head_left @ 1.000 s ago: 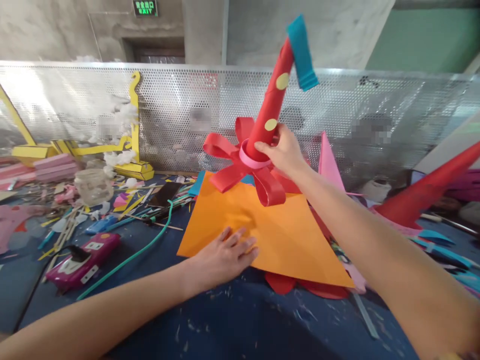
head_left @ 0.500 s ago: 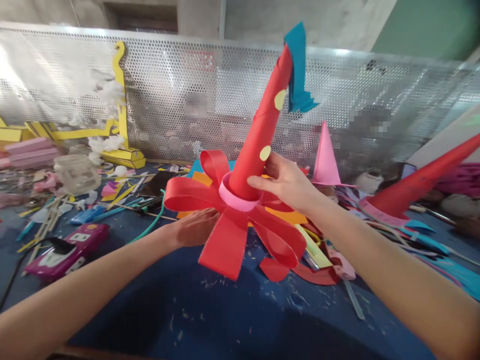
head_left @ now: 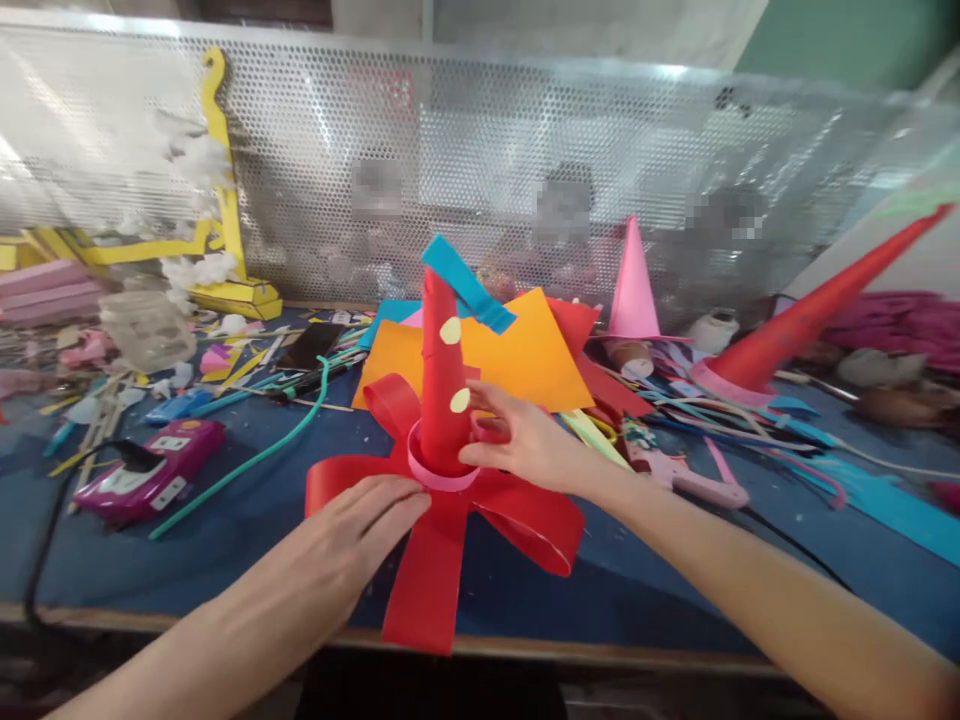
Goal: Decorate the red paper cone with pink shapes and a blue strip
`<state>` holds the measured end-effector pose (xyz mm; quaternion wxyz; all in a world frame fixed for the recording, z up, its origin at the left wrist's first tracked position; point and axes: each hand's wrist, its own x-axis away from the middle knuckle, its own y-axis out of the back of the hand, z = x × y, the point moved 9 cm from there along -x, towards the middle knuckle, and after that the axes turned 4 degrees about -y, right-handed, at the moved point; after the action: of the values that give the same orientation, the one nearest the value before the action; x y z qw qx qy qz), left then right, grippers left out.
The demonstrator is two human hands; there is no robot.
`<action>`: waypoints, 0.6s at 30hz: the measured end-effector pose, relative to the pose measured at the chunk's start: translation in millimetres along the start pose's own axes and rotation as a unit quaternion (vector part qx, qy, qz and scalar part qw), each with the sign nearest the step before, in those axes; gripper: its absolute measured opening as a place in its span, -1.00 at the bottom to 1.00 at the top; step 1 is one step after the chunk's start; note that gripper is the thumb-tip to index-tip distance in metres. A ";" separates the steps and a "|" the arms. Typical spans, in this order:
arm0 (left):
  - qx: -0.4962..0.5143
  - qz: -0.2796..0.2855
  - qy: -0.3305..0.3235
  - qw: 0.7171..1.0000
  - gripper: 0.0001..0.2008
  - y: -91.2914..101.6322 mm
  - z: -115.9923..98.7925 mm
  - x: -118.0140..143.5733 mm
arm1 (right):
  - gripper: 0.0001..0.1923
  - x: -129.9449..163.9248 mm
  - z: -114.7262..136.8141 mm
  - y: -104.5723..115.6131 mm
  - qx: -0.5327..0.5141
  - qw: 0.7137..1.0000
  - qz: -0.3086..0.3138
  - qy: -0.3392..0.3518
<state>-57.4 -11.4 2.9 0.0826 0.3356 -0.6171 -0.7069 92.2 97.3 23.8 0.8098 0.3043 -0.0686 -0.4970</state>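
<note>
The red paper cone (head_left: 442, 375) stands near the front edge of the blue desk (head_left: 247, 520), long axis nearly upright, its blue strip (head_left: 469, 285) at the tip and red loops (head_left: 427, 560) fanned around its pink collar (head_left: 439, 473). Right hand (head_left: 525, 445) has its fingers curled lightly on the cone's base from the right; left hand (head_left: 352, 535) lies flat, fingers spread, on a loop just to the left. Behind: orange sheet (head_left: 525, 355), pink cone (head_left: 632, 285), perforated metal screen (head_left: 480, 180).
</note>
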 end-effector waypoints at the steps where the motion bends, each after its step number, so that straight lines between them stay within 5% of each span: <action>1: -0.011 -0.004 -0.028 1.000 -0.24 -6.5 -1.2 -5.1 | -0.38 9.3 -2.7 12.8 0.011 1.000 -0.020 -0.002; 5: -0.047 -0.012 -0.070 0.996 -0.28 -27.1 1.5 -10.7 | -0.72 67.0 -23.0 93.8 0.199 0.966 -0.143 -0.086; 7: -0.075 -0.007 -0.081 0.994 -0.42 -31.8 0.5 -10.5 | -0.71 103.7 -42.1 133.1 0.392 0.884 -0.173 -0.188; 8: -0.084 -0.021 -0.091 0.992 -0.47 -30.2 -2.3 -10.6 | -0.68 119.3 -52.8 144.1 0.420 0.867 -0.161 -0.215; 12: -0.082 -0.034 -0.042 0.995 -0.58 -29.0 -1.0 -17.0 | -0.64 159.3 -100.1 153.5 0.452 0.854 -0.099 -0.237; 18: -0.048 -0.061 -0.040 0.996 -0.64 -32.9 -4.7 -18.8 | -0.53 166.6 -142.0 157.7 0.565 0.794 -0.105 -0.199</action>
<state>-30.6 2.1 -20.7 0.0308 0.3396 -0.5639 -0.7522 354.1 67.1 -33.9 0.4050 0.6072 -0.4647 -0.5013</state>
